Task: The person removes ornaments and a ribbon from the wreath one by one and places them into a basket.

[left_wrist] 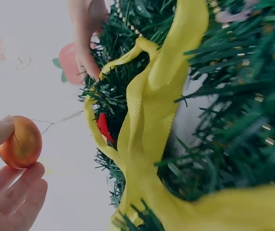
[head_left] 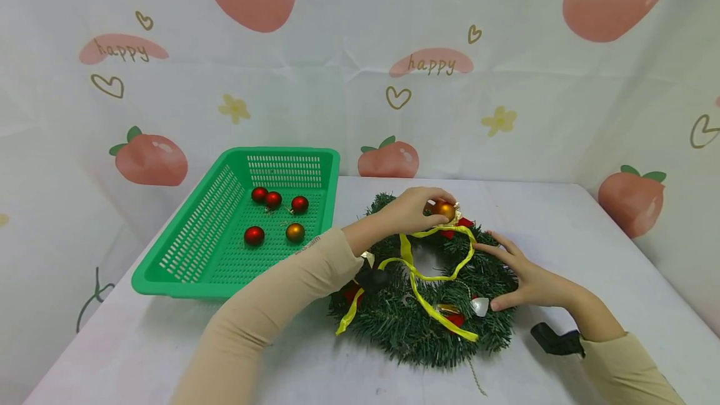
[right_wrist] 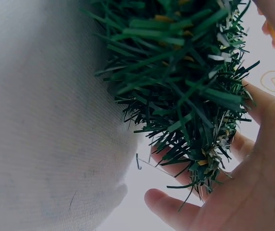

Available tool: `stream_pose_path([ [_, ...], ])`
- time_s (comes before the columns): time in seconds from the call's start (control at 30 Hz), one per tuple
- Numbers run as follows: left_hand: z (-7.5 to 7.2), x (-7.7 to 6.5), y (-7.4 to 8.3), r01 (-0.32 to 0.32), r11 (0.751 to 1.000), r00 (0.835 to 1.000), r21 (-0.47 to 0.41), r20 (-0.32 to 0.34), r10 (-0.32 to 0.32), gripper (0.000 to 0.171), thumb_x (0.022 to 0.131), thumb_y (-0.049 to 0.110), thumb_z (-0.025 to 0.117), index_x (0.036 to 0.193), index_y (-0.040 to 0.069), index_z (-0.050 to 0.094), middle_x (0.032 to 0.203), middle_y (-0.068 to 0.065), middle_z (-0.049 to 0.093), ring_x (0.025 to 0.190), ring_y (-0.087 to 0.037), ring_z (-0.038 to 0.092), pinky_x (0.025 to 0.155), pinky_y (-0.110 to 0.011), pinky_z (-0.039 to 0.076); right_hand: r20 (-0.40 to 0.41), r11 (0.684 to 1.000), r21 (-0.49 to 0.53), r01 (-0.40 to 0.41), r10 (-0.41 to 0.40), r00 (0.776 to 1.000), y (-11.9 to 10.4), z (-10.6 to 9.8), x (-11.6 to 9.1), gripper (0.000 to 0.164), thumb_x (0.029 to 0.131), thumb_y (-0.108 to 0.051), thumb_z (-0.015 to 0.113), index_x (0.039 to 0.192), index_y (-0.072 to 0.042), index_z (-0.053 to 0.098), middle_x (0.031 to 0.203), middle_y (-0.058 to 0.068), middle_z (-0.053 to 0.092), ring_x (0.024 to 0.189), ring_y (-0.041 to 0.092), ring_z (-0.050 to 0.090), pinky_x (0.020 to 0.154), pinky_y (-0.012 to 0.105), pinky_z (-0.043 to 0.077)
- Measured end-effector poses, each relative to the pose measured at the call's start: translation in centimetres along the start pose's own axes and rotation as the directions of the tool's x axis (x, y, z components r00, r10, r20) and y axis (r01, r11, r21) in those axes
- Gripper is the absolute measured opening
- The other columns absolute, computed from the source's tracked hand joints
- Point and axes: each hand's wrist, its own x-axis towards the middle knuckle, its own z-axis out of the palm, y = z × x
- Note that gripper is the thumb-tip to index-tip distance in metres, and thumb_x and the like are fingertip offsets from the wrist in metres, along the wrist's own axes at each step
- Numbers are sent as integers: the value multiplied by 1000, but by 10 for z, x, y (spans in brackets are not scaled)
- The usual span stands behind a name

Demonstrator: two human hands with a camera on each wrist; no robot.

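My left hand (head_left: 415,210) pinches a shiny orange-gold Christmas ball (head_left: 444,210) between thumb and fingers, above the far side of a green tinsel wreath (head_left: 427,337). In the left wrist view, a thin thread trails from the ball (left_wrist: 21,143) toward the greenery. At the wreath's right edge, my right hand (head_left: 531,280) touches the needles with spread, fairly straight fingers. The right wrist view shows its fingers partly hidden behind the greenery. A long yellow ribbon (head_left: 419,289) lies loosely across the wreath, with red pieces and a small silvery-white heart (head_left: 479,306) among the needles.
Left of the wreath stands a green plastic basket (head_left: 194,230) holding several red balls (head_left: 254,235) and one gold ball (head_left: 295,232). A beaded string (head_left: 476,377) hangs out at the wreath's front. Behind the white table (head_left: 534,202) rises a printed cloth backdrop (head_left: 337,80).
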Motion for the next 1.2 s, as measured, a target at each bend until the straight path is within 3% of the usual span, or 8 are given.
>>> stream_pose_path([
  [0.13,-5,-12,1,-28,1000,1000,2,-4,28,38,92,15,59,129,8,53,129,-8,57,114,-22,58,84,-22,50,-2,1000,-5,1,-1,1000,2,0,0,94,72,-24,80,147,-20,24,149,32,-4,129,62,9,79,79,29],
  [0.3,-9,-28,2,-16,1000,1000,3,-10,16,39,92,17,59,130,10,53,129,-8,57,111,-23,59,75,-20,47,-1,1000,-9,-7,7,1000,3,0,-1,94,72,-25,80,147,-21,24,149,32,-4,129,63,9,79,80,29],
  [0.53,-16,-49,4,-24,999,998,-34,-52,22,37,92,16,60,128,11,55,126,-7,58,109,-23,61,85,-26,53,-5,1000,-12,-8,8,1000,3,0,-1,95,71,-25,81,147,-20,25,149,32,-4,129,63,9,79,79,30],
  [0.83,-25,-75,0,-26,992,994,-124,-107,12,36,91,14,60,127,9,55,123,-10,60,109,-25,62,83,-23,54,-7,1000,-8,1,-1,1000,3,1,-1,95,71,-25,81,147,-20,25,149,32,-4,129,63,8,79,79,30],
  [1.07,-33,-91,-6,-46,987,990,-153,-136,25,37,92,14,59,128,7,54,124,-10,60,107,-25,62,88,-27,53,-7,1000,-9,7,-7,1000,4,2,0,95,71,-25,80,147,-20,24,150,30,-5,129,63,8,79,80,29],
  [1.2,-37,-100,-8,-24,984,988,-176,-152,-3,38,92,15,59,129,8,54,123,-9,60,108,-23,61,88,-29,53,-7,1000,-9,7,-7,1000,3,1,0,95,71,-25,81,147,-21,24,151,29,-5,129,63,8,79,79,30],
])
